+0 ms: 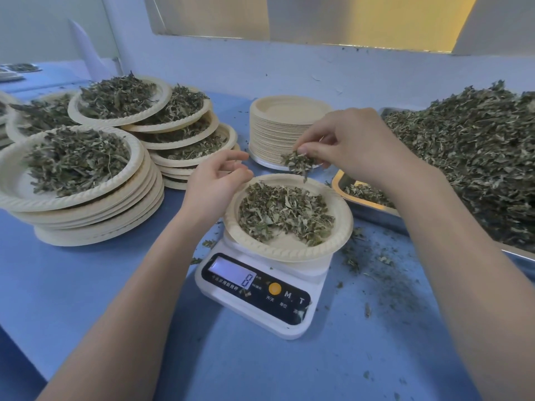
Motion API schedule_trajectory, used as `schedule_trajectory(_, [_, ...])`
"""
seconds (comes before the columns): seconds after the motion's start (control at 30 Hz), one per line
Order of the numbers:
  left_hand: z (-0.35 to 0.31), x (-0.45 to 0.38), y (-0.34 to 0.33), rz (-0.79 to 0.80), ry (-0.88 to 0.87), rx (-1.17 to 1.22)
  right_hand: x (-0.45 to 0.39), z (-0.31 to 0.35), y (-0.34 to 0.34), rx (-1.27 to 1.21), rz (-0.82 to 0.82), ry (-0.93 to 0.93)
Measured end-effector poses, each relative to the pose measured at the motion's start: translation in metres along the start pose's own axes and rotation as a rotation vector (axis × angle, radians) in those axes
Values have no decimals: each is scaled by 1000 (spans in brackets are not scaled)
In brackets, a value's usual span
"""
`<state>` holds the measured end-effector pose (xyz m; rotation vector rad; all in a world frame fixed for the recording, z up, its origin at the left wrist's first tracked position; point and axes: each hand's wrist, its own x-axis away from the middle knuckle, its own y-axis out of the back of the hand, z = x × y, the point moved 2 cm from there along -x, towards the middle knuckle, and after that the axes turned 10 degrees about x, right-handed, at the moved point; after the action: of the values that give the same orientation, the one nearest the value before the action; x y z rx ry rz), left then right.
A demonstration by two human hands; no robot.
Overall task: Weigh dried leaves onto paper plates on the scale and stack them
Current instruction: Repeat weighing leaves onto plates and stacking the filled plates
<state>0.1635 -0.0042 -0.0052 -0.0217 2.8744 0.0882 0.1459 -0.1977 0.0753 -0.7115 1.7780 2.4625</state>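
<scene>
Dried leaves (285, 212) lie in a paper plate (289, 250) that sits on the white kitchen scale (260, 287), in the middle of the blue table (86, 285). The display (231, 273) of the scale shows the figure 8. The right hand (350, 143) hangs just above the far rim of this plate, and its fingertips pinch a small tuft of leaves (299, 163), some of which dangle toward the plate. The left hand (215, 183) is beside the left rim of the plate with its fingers loosely curled, and it holds nothing; whether it touches the rim I cannot tell.

On the right stands a metal tray (373, 212) with a big heap of loose leaves (469, 157). Behind the scale is a stack of empty plates (278, 131). On the left are several stacks of filled plates (86, 183), each top plate carrying leaves. Small crumbs (376, 261) of leaf are scattered on the table between the scale and the tray.
</scene>
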Motion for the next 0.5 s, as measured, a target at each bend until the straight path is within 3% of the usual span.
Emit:
schedule_trajectory(0.13, [1, -1, -1, -7, -4, -14, -3, -27, 8, 324, -76, -143])
schedule_trajectory(0.27, [4, -2, 0, -5, -12, -34, -2, -45, 4, 593, 37, -324])
schedule_trajectory(0.5, [5, -2, 0, -7, 17, -75, 2, -20, -2, 296, 367, -132])
